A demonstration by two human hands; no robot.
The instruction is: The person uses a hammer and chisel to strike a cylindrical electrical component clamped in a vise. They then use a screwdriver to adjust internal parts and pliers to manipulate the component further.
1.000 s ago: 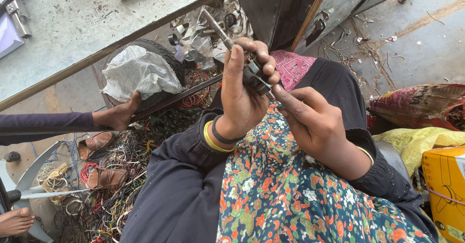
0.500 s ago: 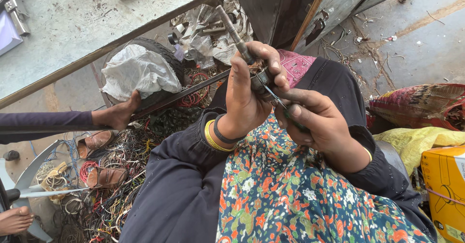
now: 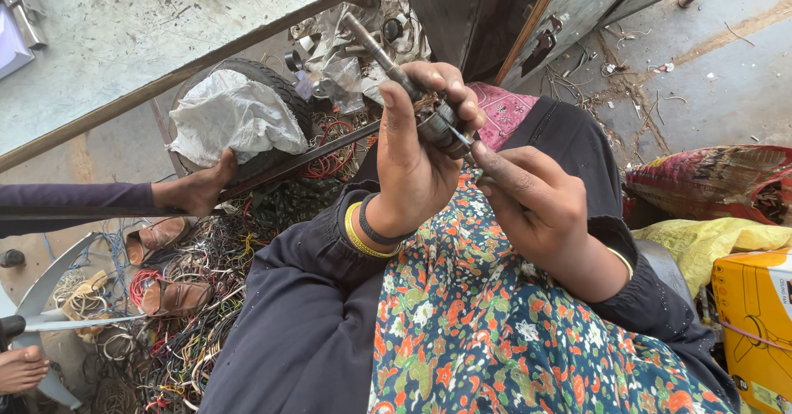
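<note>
My left hand (image 3: 417, 154) is raised in front of me and grips a small grey metal motor rotor (image 3: 437, 124) with a long shaft (image 3: 373, 47) that points up and left. My right hand (image 3: 536, 199) is beside it on the right, its fingers pinched at the rotor's lower end, where a thin tool or wire tip shows; I cannot tell which. Yellow and dark bangles (image 3: 363, 231) sit on my left wrist. Both hands hover over my lap, which is covered in floral cloth (image 3: 495, 331).
Below left lies a heap of tangled wires (image 3: 181, 331) with sandals. Another person's foot (image 3: 198, 190) rests by a tyre (image 3: 264, 80) holding a white bag (image 3: 231, 117). A yellow box (image 3: 755, 315) and sacks (image 3: 709, 183) are at the right.
My left hand has turned the rotor a little and lifted it slightly. My right hand's fingers have shifted closer along the rotor's lower end.
</note>
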